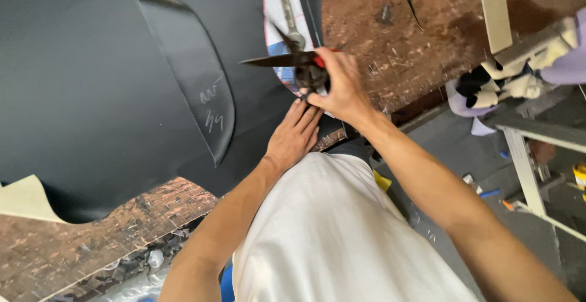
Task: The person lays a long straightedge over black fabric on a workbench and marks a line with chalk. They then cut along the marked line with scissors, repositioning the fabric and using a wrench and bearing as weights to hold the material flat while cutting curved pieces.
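A large black sheet of leather-like material [91, 82] covers a scarred wooden worktable [390, 39]. A curved cut-out black piece [192, 76] with chalk marks lies on top of it. My right hand [342, 88] grips a pair of large dark scissors [287, 60] with a red mark at the handle, blades pointing left over the sheet's edge. My left hand [296, 134] lies flat with fingers together, pressing the black material down just below the scissors.
A metal wrench [287, 9] lies on a printed paper at the top. A white strip [494, 9] rests on the table's right. Another person's gloved hand [488, 91] and white metal frames [525, 155] are at right. Scraps litter the grey floor.
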